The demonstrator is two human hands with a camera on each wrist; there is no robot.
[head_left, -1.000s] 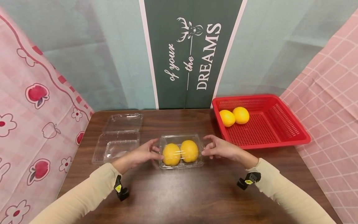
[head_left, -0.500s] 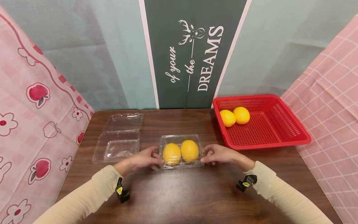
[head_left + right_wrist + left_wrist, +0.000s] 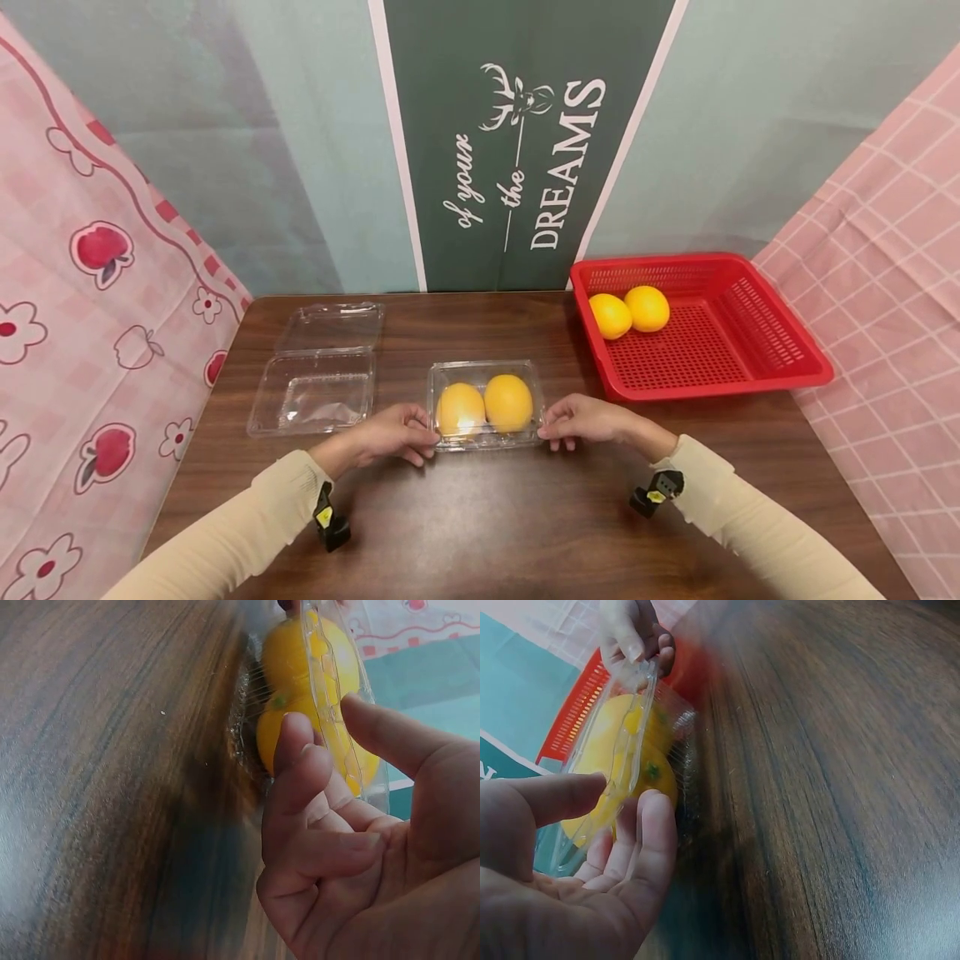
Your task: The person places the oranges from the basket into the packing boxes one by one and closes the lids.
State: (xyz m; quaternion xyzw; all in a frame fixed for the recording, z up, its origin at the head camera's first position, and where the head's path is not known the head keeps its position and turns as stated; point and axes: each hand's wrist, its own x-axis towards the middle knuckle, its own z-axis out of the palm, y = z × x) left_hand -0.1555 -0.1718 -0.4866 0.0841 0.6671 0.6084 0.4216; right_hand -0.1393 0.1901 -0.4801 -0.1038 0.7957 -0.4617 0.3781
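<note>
A closed clear plastic clamshell box (image 3: 486, 364) stands at the middle of the table. Inside it, side by side, lie a left orange (image 3: 460, 408) and a right orange (image 3: 509, 403). My left hand (image 3: 393, 433) pinches the box's left front corner, thumb on the lid's rim and fingers below, as the left wrist view shows. At the opposite front corner, my right hand (image 3: 587, 419) pinches the rim the same way. In the right wrist view, the rim (image 3: 324, 690) passes between thumb and fingers. Part of each hand's far fingers is hidden.
Left of the box lies a second clear clamshell (image 3: 318, 367), lid folded back, holding no fruit. A red plastic basket (image 3: 720, 383) with two oranges (image 3: 628, 312) stands at the back right. Printed cloths hang behind and beside the wooden table (image 3: 480, 533).
Both hands have come down and inward from the box's sides to its front corners and taken hold of the rim. The box has stayed in place.
</note>
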